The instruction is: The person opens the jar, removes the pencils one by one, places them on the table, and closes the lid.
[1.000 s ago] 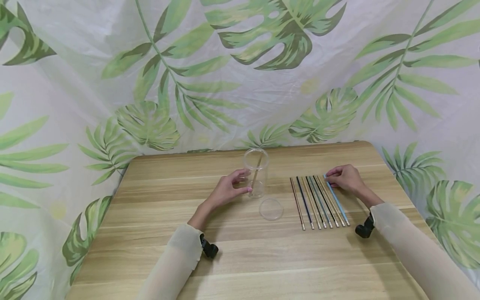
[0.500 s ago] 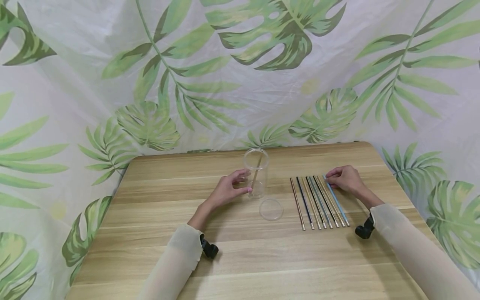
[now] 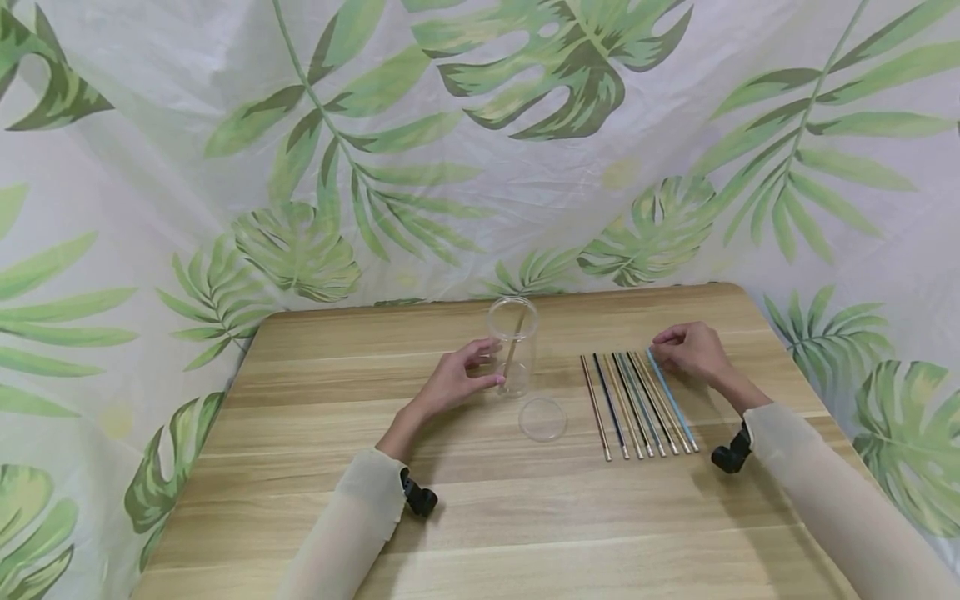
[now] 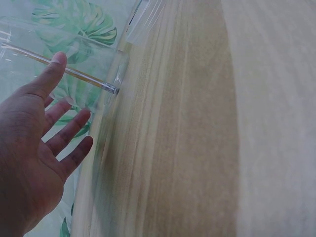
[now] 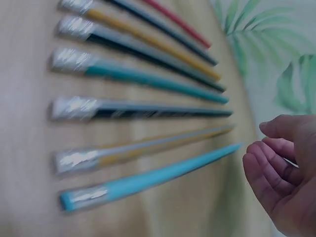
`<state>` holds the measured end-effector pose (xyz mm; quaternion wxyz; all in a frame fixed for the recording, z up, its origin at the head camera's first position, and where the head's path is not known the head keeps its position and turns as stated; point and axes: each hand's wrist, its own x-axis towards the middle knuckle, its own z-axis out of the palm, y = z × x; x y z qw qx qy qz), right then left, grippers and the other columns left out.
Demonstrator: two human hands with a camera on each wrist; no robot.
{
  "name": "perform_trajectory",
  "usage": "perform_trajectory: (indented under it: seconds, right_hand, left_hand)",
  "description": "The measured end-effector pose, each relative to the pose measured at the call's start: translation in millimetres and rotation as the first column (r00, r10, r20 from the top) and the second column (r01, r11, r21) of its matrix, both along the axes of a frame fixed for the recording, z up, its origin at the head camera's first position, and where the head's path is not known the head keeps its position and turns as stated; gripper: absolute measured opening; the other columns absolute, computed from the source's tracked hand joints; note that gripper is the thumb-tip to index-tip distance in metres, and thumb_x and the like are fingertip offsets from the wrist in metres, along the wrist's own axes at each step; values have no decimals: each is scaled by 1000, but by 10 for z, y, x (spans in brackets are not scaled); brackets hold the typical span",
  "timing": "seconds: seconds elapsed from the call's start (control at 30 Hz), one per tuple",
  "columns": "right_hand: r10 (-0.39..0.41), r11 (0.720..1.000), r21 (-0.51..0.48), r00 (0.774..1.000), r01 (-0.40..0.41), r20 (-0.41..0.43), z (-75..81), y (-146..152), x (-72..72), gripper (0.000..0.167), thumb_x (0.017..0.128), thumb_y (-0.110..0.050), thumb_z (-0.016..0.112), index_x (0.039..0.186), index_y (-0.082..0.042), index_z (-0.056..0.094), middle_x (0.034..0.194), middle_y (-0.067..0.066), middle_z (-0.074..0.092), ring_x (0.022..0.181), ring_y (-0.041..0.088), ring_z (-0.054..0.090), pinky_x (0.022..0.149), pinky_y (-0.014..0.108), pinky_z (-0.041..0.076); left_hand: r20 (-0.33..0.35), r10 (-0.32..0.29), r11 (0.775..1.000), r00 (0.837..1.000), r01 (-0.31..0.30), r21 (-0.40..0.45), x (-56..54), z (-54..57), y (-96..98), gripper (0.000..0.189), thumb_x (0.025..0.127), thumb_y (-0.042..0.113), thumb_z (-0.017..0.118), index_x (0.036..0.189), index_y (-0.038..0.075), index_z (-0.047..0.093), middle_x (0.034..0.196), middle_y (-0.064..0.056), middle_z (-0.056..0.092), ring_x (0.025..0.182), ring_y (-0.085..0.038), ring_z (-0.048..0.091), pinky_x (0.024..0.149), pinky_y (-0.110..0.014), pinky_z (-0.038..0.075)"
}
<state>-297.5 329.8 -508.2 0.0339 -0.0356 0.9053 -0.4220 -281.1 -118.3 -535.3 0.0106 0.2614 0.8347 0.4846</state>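
Observation:
My left hand (image 3: 456, 377) lightly holds a clear plastic jar (image 3: 531, 360) at its lower left side, thumb in front. A single gold-toned pencil (image 4: 84, 76) leans inside the jar, eraser end down. Right beside the jar's base lies a round clear lid (image 3: 543, 419). On the right, my right hand (image 3: 692, 352) hovers at the tip of a light-blue pencil (image 5: 153, 180). Its thumb and fingertips stand apart with nothing between them. That pencil is the rightmost of a row of several pencils (image 3: 596, 408) lying side by side, eraser ends toward me.
All of this is on a wood-grain table (image 3: 517, 517) with rounded far corners. Behind its back edge hangs a leaf-print cloth (image 3: 540, 192). Small black cameras (image 3: 420, 500) are strapped at both wrists.
My right hand has let go of the light-blue pencil's tip and lifted slightly away, leaving the tip visible. My left hand and the jar stay where they were.

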Motion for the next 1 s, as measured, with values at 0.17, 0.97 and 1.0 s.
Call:
perform_trajectory:
  seconds: [0.17,0.97,1.0]
  right_hand:
    - [42,999,-21,998,-42,-36,275,-119,-13,30,102,-18,74,118,7,73,107,26,76,85,35,77,73,39,68]
    - [341,940,64,908,-336,-243,1295,-1040,163,22,101,-15,75,118,-2,77,111,13,78,101,27,73,83,20,60]
    - [351,936,64,901,-347,-253,1328,-1082,175,22,100,-14,75,118,-2,77,112,14,78,102,27,73,85,21,61]
  left_hand:
    - [-8,0,1000,1000,-1,-9,0,3,-10,68,90,18,87,149,2,57,145,-15,66,126,-35,68,109,-50,56]
    - [-7,1,1000,1000,-1,-3,-16,-12,-11,68,90,18,88,149,3,57,145,-15,65,125,-35,69,109,-49,56]
    - [-6,1,1000,1000,-1,-4,-14,-13,-11,68,90,18,88,149,3,57,145,-15,65,125,-35,69,109,-49,56]
